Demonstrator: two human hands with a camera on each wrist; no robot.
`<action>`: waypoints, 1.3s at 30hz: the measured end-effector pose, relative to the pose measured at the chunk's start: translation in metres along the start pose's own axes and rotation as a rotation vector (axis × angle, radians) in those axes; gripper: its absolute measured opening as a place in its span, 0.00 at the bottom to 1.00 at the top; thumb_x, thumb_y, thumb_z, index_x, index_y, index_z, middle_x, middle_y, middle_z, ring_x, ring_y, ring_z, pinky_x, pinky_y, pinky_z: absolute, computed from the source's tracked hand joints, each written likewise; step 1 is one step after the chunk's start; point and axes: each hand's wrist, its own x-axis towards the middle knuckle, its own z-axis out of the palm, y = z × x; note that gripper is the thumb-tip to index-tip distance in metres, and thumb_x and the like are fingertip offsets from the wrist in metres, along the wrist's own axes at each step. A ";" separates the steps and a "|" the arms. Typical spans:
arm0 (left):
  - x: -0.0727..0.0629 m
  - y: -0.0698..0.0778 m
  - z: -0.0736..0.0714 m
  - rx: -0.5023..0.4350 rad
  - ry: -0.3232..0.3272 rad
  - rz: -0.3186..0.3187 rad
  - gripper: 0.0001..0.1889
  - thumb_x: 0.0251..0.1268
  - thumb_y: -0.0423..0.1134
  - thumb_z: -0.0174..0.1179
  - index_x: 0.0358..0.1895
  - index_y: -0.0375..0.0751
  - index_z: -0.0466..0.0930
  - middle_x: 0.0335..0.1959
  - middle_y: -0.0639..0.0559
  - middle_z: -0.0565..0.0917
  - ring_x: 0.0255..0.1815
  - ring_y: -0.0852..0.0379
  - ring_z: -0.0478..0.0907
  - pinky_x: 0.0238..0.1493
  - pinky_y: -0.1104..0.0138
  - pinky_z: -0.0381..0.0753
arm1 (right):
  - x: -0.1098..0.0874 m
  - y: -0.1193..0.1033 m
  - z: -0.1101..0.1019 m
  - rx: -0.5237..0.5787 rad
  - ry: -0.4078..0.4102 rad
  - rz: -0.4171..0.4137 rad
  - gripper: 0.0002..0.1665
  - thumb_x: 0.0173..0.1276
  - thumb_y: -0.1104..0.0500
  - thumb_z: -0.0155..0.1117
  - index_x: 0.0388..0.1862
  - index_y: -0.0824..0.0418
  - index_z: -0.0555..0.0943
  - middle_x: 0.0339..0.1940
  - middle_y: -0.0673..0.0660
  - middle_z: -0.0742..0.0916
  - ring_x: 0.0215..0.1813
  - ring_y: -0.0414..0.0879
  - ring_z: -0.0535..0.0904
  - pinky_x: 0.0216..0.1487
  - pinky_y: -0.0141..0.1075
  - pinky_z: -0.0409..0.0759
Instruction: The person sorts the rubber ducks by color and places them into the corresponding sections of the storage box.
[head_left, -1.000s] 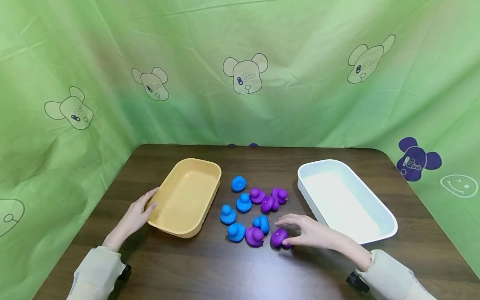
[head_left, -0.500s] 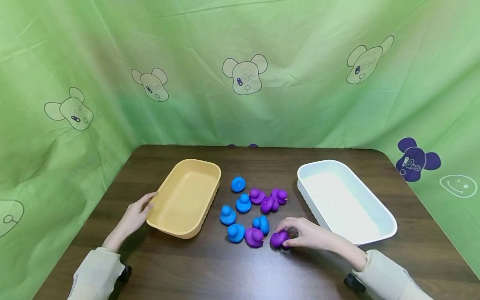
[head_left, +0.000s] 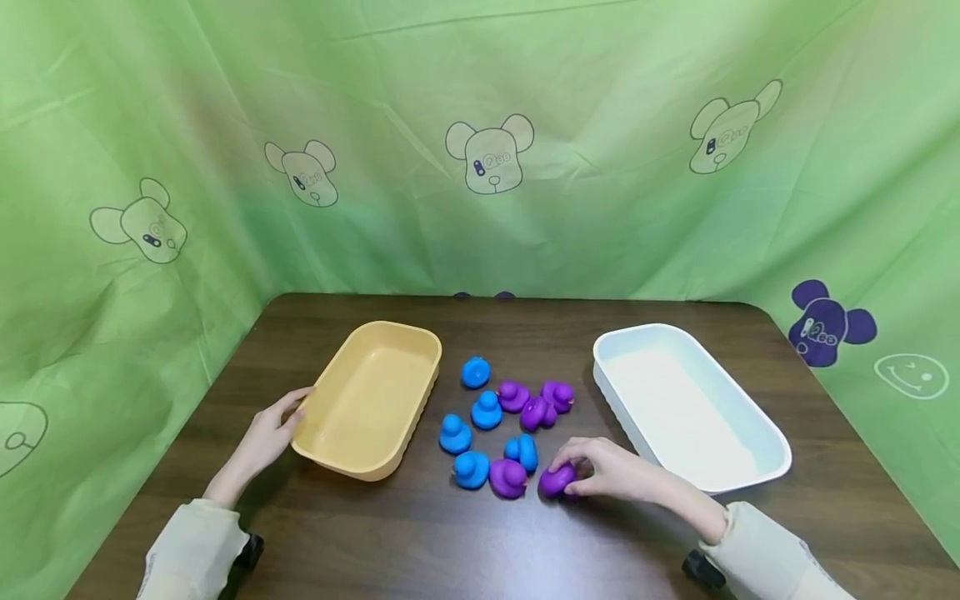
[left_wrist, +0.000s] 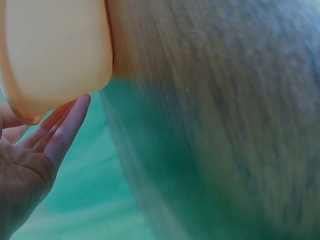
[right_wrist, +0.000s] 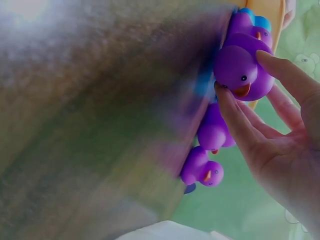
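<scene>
My right hand (head_left: 618, 471) pinches a purple rubber duck (head_left: 554, 481) between thumb and fingers, at the front of a group of ducks. In the right wrist view that duck (right_wrist: 237, 67) shows its orange beak, and the fingers lie on both sides of it. Beside it are another purple duck (head_left: 508, 477) and a tipped blue duck (head_left: 522, 452). On the left, my left hand (head_left: 264, 433) holds the near-left rim of a yellow tray (head_left: 408, 446). The left wrist view shows long, nearly straight fingers (left_wrist: 70, 125) along the tray's outside.
Several blue ducks (head_left: 455, 434) and more purple ducks (head_left: 513, 396) stand or lie mid-table between the trays. A white tray (head_left: 626, 412) is at the right, just beyond my right forearm. Green printed cloth (head_left: 375, 242) hangs behind the brown table (head_left: 420, 550).
My right fingers have closed from a spread pose above the purple duck to a grip on it. My left hand slid slightly down the yellow tray's rim. The head view tilted up a little.
</scene>
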 end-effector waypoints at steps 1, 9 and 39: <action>0.000 0.000 0.000 -0.002 0.001 0.000 0.18 0.61 0.27 0.49 0.56 0.34 0.69 0.40 0.37 0.79 0.40 0.47 0.75 0.36 0.61 0.73 | 0.000 0.000 -0.001 0.004 0.006 0.002 0.09 0.53 0.65 0.64 0.36 0.61 0.79 0.34 0.51 0.79 0.37 0.38 0.76 0.37 0.31 0.77; 0.000 0.000 0.001 0.001 0.007 0.008 0.17 0.62 0.27 0.49 0.55 0.34 0.69 0.40 0.36 0.79 0.42 0.45 0.75 0.38 0.59 0.72 | 0.005 -0.005 -0.011 0.046 0.043 0.029 0.09 0.53 0.66 0.64 0.36 0.62 0.78 0.34 0.52 0.80 0.37 0.39 0.78 0.38 0.32 0.78; -0.001 -0.002 0.000 -0.031 0.002 -0.027 0.17 0.65 0.31 0.47 0.57 0.36 0.68 0.43 0.35 0.79 0.45 0.45 0.74 0.41 0.56 0.72 | 0.066 -0.023 -0.035 0.082 0.158 0.096 0.15 0.56 0.59 0.64 0.42 0.62 0.79 0.38 0.54 0.82 0.38 0.44 0.78 0.40 0.35 0.77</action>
